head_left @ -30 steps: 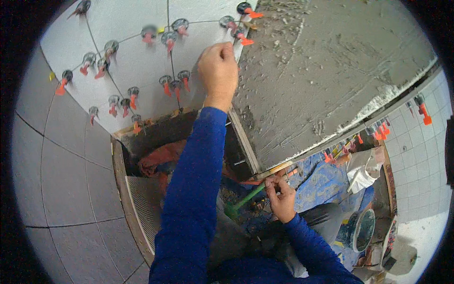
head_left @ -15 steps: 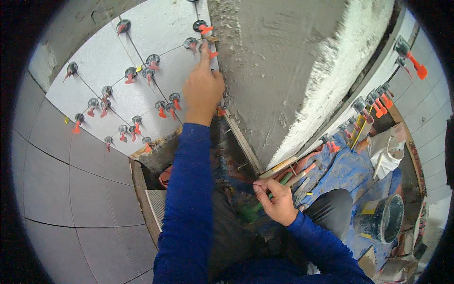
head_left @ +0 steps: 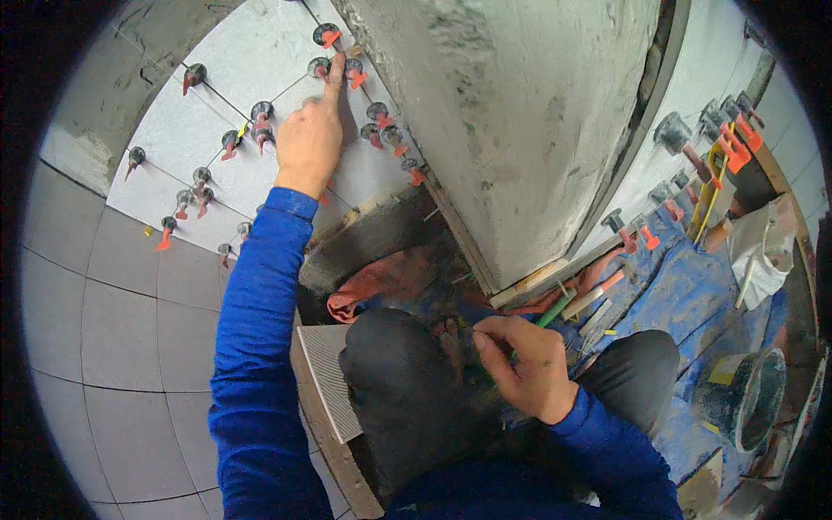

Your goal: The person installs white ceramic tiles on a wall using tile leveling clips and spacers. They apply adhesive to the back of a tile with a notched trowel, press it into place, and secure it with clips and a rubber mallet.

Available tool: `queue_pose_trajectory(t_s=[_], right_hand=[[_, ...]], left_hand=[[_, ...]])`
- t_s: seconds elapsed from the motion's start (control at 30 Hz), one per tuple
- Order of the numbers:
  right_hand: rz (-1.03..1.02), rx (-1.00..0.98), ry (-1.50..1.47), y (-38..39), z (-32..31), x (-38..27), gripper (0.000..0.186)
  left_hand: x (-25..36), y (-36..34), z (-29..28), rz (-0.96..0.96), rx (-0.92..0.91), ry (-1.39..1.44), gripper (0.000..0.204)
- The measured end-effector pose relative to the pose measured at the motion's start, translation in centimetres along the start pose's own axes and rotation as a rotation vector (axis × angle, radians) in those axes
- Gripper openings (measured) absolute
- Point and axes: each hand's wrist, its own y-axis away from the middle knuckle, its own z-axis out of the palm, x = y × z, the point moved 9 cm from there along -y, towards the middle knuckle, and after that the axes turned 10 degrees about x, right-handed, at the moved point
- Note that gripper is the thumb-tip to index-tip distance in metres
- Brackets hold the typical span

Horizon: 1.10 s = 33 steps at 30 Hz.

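My left hand (head_left: 309, 146) reaches up to the white wall tiles (head_left: 165, 130) at the far left. Its index finger is stretched out against the joint near the right edge, between two round black tile-levelling clips with red handles, a right one (head_left: 355, 73) and a left one (head_left: 319, 68). The other fingers look curled, and nothing shows in that hand. Over my lap, my right hand (head_left: 530, 368) is closed, thumb and forefinger tips close together; whatever they may pinch is too small to make out. More levelling clips (head_left: 262, 111) sit along the tile joints.
A grey plastered wall corner (head_left: 511, 130) juts between the tiled sides. To the right lie a blue sheet (head_left: 654, 299), a black bucket (head_left: 745, 399), a white bag (head_left: 763, 251) and a green-handled tool (head_left: 559, 308). A ribbed tile (head_left: 328, 373) leans beside my knee.
The view has shifted, so the tiles sit further left and more clips show beside my hand. My left fingertip has slipped off the right clip to the joint. My right hand stays over my lap.
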Motion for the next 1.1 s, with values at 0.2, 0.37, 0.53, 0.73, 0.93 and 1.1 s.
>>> queue_pose_trajectory(t_s=[0.2,0.37,0.53,0.73,0.93,1.1], right_hand=[[-0.042,0.033,-0.001,0.2,-0.2,0.1,0.017],[-0.018,0.017,0.022,0.3,0.0,0.6,0.016],[-0.005,0.030,0.023,0.0,0.2,0.8,0.014],[0.015,0.037,0.017,0.0,0.4,1.1,0.013],[0.006,0.083,0.032,0.2,-0.2,1.4,0.011],[0.071,0.052,0.067,0.9,-0.8,1.8,0.012]], left_hand=[[-0.3,-0.9,-0.2,0.165,-0.141,-0.109,0.022],[-0.8,-1.3,-1.4,0.209,-0.179,-0.072,0.021],[-0.8,-1.5,-1.7,0.246,-0.181,-0.045,0.031],[-0.8,-1.9,-1.4,0.250,-0.170,-0.038,0.037],[-0.4,-1.7,-1.2,0.264,-0.207,-0.135,0.072],[-0.3,0.0,-0.2,0.179,-0.287,-0.096,0.078]])
